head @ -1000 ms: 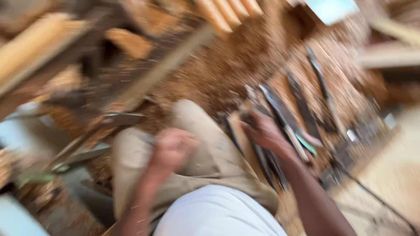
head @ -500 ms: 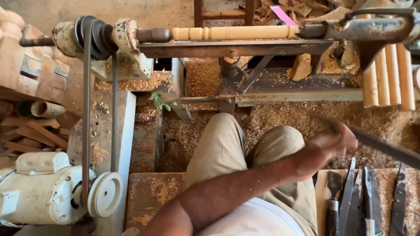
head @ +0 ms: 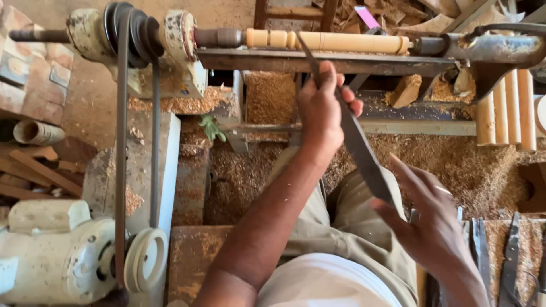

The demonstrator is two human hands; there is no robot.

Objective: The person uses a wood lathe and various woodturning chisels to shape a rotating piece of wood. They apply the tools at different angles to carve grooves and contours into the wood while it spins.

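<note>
A long dark metal chisel runs diagonally from my lap up to the lathe. Its tip rests against a pale turned wooden spindle mounted between the lathe's ends. My left hand grips the blade near its front, just below the rusty lathe bed. My right hand holds the chisel's near end between thumb and loosely spread fingers, over my right thigh.
A black belt runs from the headstock pulley down to a white motor at lower left. Several turned spindles lie at the right. More long tools lie at lower right. Sawdust covers the floor.
The chisel has swung from the right side up to the spindle. My left hand has risen to the lathe bed and gripped the blade. My right hand has come into view on the chisel's end.
</note>
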